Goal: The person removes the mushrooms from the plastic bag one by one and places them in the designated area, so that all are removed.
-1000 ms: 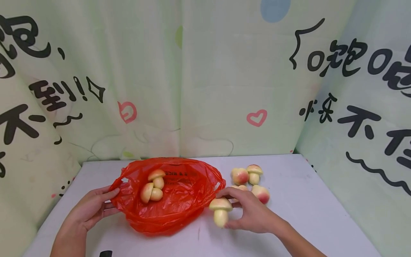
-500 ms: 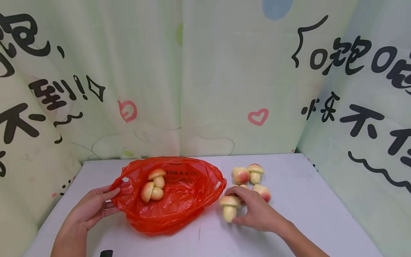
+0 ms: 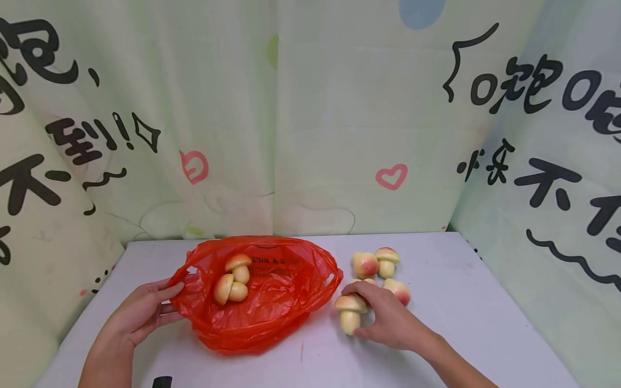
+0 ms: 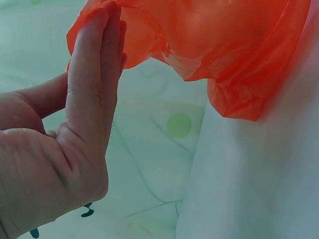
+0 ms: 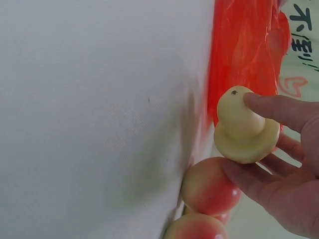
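My left hand (image 3: 140, 312) pinches the left rim of an open red plastic bag (image 3: 276, 302); in the left wrist view, its straight fingers reach up to the bag's edge. Two toy mushrooms with tan caps, one upright-looking (image 3: 240, 269) and one on its side (image 3: 228, 290), lie inside. Right of the bag, my right hand (image 3: 388, 318) grips another toy mushroom (image 3: 350, 318), cap up, between thumb and fingers. The right wrist view shows that mushroom's pale stem (image 5: 239, 112) under the thumb.
Behind my right hand sit a mushroom (image 3: 386, 262) and several rounded pink-and-yellow pieces, one at the back (image 3: 365, 264) and one nearer (image 3: 398, 291). Printed curtains (image 3: 320, 134) surround the white table (image 3: 461, 323). A small black object (image 3: 162, 382) shows at the front edge.
My right hand has moved right, away from the bag's right rim, with the mushroom still in its grip. The left hand keeps its hold on the bag.
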{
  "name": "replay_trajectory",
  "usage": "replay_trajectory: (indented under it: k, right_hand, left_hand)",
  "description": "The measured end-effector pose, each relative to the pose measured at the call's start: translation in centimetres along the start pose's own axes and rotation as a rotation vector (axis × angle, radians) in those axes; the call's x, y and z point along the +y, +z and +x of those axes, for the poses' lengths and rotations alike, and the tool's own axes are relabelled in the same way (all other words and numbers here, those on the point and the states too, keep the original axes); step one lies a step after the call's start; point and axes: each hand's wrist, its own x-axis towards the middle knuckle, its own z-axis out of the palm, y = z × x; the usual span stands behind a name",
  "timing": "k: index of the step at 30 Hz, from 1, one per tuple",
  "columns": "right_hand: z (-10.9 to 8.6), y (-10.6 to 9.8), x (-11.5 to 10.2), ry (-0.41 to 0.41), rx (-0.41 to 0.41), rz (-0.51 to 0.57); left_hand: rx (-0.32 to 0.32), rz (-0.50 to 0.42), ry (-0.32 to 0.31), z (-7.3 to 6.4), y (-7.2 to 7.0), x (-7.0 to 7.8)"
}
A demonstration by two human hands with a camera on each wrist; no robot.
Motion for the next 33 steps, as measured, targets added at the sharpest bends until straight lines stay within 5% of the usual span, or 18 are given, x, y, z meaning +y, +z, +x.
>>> replay_trajectory:
  k: [33]
  right_hand:
    - [0.4,1.7,0.0,-0.054,0.000,-0.023]
  left_hand:
    - [-0.009,0.003,0.009,-0.2,-0.1,0.0]
